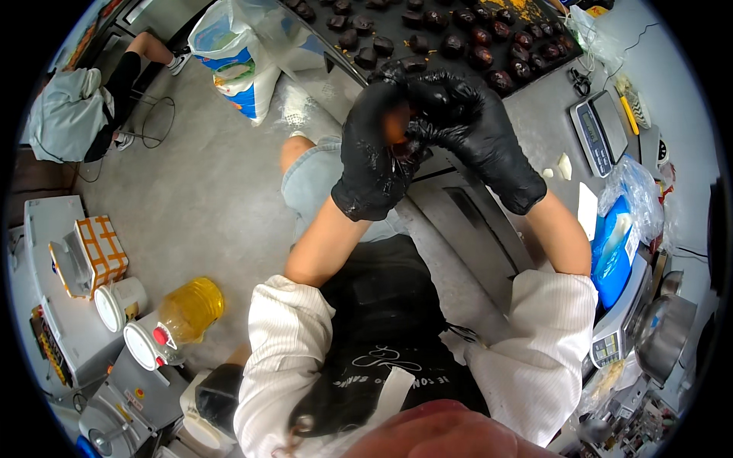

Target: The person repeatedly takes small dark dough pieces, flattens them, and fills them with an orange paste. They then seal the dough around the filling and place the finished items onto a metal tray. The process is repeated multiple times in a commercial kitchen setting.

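Observation:
Both my hands wear black gloves and meet in front of me over the edge of a steel counter (534, 114). My left hand (370, 149) cups a small orange-brown lump of food (395, 126). My right hand (466, 122) presses its fingers onto the same lump from the right. Just beyond my hands lies a dark tray (397, 19) with several rows of dark brown round pieces (481, 57).
A digital scale (599, 130) and a blue packet (615, 244) lie on the counter at right. A white and blue sack (233, 61) stands on the floor. A jug of yellow oil (187, 309) and white tubs sit at lower left. A person (76, 107) sits far left.

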Motion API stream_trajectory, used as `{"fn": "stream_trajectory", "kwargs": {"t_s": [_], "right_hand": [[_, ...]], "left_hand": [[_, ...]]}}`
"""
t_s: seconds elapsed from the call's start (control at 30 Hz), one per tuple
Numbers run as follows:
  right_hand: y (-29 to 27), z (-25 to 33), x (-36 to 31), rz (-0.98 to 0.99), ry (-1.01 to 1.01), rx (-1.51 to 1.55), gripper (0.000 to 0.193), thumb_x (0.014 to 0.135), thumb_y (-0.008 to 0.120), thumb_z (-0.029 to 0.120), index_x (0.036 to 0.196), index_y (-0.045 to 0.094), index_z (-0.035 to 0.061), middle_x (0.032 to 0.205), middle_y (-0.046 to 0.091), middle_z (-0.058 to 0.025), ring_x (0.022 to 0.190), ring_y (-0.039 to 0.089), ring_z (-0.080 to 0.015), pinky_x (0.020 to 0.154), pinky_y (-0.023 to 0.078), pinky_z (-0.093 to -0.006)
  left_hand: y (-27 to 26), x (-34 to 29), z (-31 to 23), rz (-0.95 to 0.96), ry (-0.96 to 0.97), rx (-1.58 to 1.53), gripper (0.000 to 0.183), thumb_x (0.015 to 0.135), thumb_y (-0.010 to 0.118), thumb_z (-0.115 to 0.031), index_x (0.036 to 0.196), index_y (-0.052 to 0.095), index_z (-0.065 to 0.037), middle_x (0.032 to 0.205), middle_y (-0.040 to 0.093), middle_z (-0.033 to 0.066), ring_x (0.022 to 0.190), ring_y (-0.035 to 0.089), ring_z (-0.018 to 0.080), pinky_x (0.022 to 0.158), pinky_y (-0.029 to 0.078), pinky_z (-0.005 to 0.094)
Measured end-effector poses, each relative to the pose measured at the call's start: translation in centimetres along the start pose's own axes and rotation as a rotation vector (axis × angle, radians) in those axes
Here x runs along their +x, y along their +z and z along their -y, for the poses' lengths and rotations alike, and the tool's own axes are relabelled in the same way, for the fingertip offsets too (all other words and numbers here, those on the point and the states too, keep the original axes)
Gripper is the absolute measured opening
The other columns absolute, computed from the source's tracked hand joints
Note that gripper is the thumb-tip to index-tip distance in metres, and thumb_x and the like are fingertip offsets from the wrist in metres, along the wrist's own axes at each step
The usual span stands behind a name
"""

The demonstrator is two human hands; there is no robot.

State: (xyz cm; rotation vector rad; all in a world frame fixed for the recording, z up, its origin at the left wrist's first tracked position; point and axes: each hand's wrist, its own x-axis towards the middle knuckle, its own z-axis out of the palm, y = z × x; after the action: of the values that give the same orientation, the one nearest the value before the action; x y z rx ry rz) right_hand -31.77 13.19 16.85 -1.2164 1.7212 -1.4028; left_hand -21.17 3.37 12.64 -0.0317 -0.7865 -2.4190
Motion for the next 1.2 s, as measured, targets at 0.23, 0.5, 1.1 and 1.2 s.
{"fn": "stream_trajectory", "kwargs": {"t_s": [0.23, 0.5, 1.1, 1.2], "right_hand": [[-0.5, 0.5, -0.3, -0.024, 0.158, 0.167, 0.054, 0.080, 0.074, 0.011, 0.128, 0.050, 0.0049, 0.111, 0.060, -0.0032, 0.102, 0.057, -0.0117, 0.084, 0.051, -0.0269], [-3.7, -1.1, 0.1, -0.118, -0.100, 0.104, 0.046, 0.086, 0.068, 0.007, 0.128, 0.051, 0.0043, 0.116, 0.060, -0.0052, 0.105, 0.057, -0.0127, 0.089, 0.051, -0.0282], [-37.8, -16.5, 22.5, -0.304, 0.084, -1.400, 0.041, 0.076, 0.072, 0.025, 0.114, 0.066, 0.0092, 0.101, 0.069, -0.0136, 0.089, 0.067, -0.0268, 0.080, 0.051, -0.0354], [-38.6, -18.5, 23.9, -0.315, -0.003, -1.424, 0.041, 0.075, 0.073, 0.026, 0.112, 0.067, 0.0087, 0.100, 0.070, -0.0131, 0.088, 0.067, -0.0257, 0.079, 0.051, -0.0350]], "left_hand": [[-1.1, -0.3, -0.4, 0.048, 0.377, 1.179, 0.052, 0.079, 0.068, -0.026, 0.120, 0.052, 0.001, 0.113, 0.061, 0.0149, 0.104, 0.060, 0.0261, 0.093, 0.048, 0.0392], [-1.3, 1.4, -1.3, -0.463, -0.138, -0.439, 0.022, 0.090, 0.060, -0.023, 0.105, 0.060, -0.007, 0.104, 0.063, 0.0078, 0.095, 0.060, 0.0223, 0.078, 0.052, 0.0312], [-9.3, 1.1, -3.2, -0.640, 0.113, 0.183, 0.020, 0.095, 0.051, -0.011, 0.109, 0.058, 0.002, 0.117, 0.061, 0.0148, 0.109, 0.057, 0.0227, 0.094, 0.050, 0.0306], [-9.3, 1.0, -3.5, -0.661, 0.114, 0.430, 0.019, 0.095, 0.049, -0.005, 0.111, 0.053, 0.003, 0.111, 0.060, 0.0123, 0.101, 0.058, 0.0184, 0.090, 0.049, 0.0251]]}}
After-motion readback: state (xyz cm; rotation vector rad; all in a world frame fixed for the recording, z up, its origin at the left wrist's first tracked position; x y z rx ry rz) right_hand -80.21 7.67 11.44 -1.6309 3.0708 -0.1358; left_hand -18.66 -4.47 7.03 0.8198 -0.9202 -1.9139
